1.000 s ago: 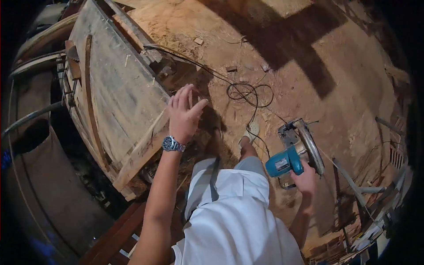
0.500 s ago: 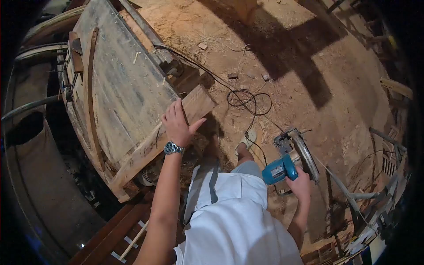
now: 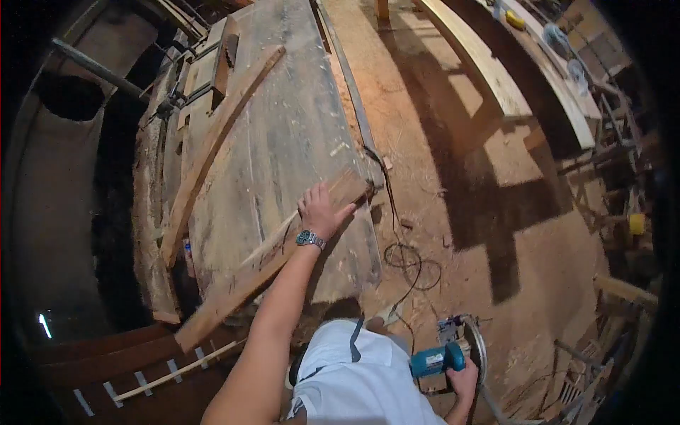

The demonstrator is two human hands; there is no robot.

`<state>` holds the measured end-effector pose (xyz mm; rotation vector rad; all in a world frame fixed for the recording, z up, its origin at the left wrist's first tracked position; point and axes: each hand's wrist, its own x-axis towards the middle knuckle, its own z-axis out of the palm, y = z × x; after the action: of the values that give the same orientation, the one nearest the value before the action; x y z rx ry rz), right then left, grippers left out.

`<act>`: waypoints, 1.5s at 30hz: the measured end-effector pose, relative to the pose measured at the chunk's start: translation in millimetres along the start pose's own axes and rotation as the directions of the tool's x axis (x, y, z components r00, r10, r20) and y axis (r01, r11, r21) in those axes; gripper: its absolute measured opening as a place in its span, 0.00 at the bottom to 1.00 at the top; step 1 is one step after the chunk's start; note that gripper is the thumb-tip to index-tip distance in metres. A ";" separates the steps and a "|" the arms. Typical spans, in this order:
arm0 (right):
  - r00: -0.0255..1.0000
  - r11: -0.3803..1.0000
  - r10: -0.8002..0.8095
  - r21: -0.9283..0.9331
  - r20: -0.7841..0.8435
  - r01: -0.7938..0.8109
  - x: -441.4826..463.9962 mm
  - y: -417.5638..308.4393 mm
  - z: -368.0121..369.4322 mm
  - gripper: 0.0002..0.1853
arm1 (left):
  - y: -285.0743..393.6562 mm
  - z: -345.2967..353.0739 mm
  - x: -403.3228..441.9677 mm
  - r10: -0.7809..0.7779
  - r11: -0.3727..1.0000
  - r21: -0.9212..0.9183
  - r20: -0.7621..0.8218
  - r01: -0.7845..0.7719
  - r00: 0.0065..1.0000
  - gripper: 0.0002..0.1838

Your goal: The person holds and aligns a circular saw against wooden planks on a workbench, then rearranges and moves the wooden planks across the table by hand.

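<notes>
A long wooden board (image 3: pixel 237 301) lies slantwise across the near part of a worn, dusty workbench (image 3: pixel 297 106). My left hand (image 3: pixel 323 212), with a watch at the wrist, grips it close to its far right end, fingers over one edge and thumb along the other. Low on my right side hangs a teal circular saw (image 3: pixel 429 362), its handle inside my right hand (image 3: pixel 464 380). The saw's round blade guard faces away to the right, off the bench. A black power cord (image 3: pixel 404 265) trails in loops over the ground.
A curved wooden strip (image 3: pixel 219 152) rests along the bench's left side. Long pale planks (image 3: pixel 489 64) stand raised at the upper right. Metal frames and scrap (image 3: pixel 616 290) line the right edge. Sawdust covers the dirt floor (image 3: pixel 524 262).
My view has tilted up toward the bench's far part and the planks. The board now lies farther over the benchtop with my left hand still on it. The saw stays at my right side.
</notes>
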<state>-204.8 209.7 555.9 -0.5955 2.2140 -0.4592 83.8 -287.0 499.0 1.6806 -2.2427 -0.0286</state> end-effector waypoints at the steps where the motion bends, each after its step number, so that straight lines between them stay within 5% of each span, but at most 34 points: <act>1: 1.000 1.000 0.010 0.011 -0.020 -0.010 -6.9 -15.6 -3.0 0.19 | -7.7 -3.6 18.1 -0.082 0.996 -0.031 0.015 0.082 0.997 0.52; 5: 0.997 0.998 0.036 0.051 -0.075 -0.032 -21.3 -70.0 -8.4 0.21 | -53.9 -20.0 109.0 -0.216 0.968 -0.113 0.088 0.226 0.972 0.44; 10: 0.988 0.979 0.075 0.197 -0.136 -0.048 -10.9 -140.3 -4.8 0.22 | -102.0 13.0 262.5 -0.379 0.923 -0.045 0.059 0.382 0.923 0.46; 14: 0.977 0.972 0.142 0.209 -0.161 -0.107 -6.4 -177.7 -10.6 0.22 | -110.9 17.0 345.1 -0.286 0.945 -0.161 0.024 0.286 0.958 0.49; 17: 0.977 0.975 0.068 0.223 -0.202 -0.021 -7.1 -197.5 -9.5 0.21 | -91.4 -11.9 310.4 -0.109 0.994 -0.018 -0.066 0.108 0.992 0.56; 19: 0.979 0.967 0.043 0.254 -0.200 0.009 -4.8 -208.1 -9.0 0.20 | -92.9 -29.4 234.8 -0.199 0.979 -0.039 0.021 0.200 0.980 0.57; 20: 0.978 0.975 0.068 0.221 -0.199 -0.023 -1.8 -213.3 -9.9 0.19 | -83.1 -86.0 199.2 -0.357 0.932 0.045 0.288 0.359 0.889 0.57; 23: 0.973 0.985 0.120 0.142 -0.195 -0.093 2.8 -222.4 -13.0 0.18 | -123.7 -50.5 90.7 -0.535 0.829 0.316 0.212 0.461 0.818 0.50; 25: 0.982 0.981 0.085 0.185 -0.166 -0.053 9.1 -221.9 -11.4 0.18 | -160.6 -38.1 63.0 -0.238 0.951 0.218 0.063 0.220 0.969 0.43; 33: 0.993 0.991 0.078 0.113 -0.088 -0.067 7.6 -223.7 -2.7 0.18 | -210.8 -29.7 150.3 -0.141 0.985 0.105 0.049 0.135 0.989 0.36; 37: 0.997 0.992 -0.014 0.126 -0.077 0.023 -1.9 -217.2 0.2 0.19 | -291.9 -32.2 224.8 -0.228 0.966 0.096 -0.136 0.241 0.964 0.37; 40: 0.994 0.996 0.080 0.056 -0.076 -0.076 -3.3 -225.0 2.4 0.20 | -329.4 -57.2 291.7 -0.341 0.917 0.217 -0.009 0.335 0.940 0.43; 42: 0.990 0.987 0.110 0.128 -0.092 -0.098 -4.0 -231.1 12.5 0.20 | -346.3 -51.5 313.4 -0.526 0.848 0.181 0.183 0.497 0.831 0.49; 44: 0.983 0.974 0.155 0.185 -0.100 -0.134 -5.7 -207.5 14.0 0.20 | -368.4 -38.1 307.0 -0.492 0.863 0.234 0.196 0.447 0.848 0.52; 45: 0.994 0.999 -0.007 0.051 -0.113 0.013 3.3 -152.1 13.7 0.30 | -379.1 -31.8 296.5 -0.412 0.903 0.209 0.184 0.375 0.892 0.52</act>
<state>-155.6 80.7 621.1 -0.5656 2.2994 -0.5653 372.3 -672.8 522.8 2.3098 -2.0566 -0.1369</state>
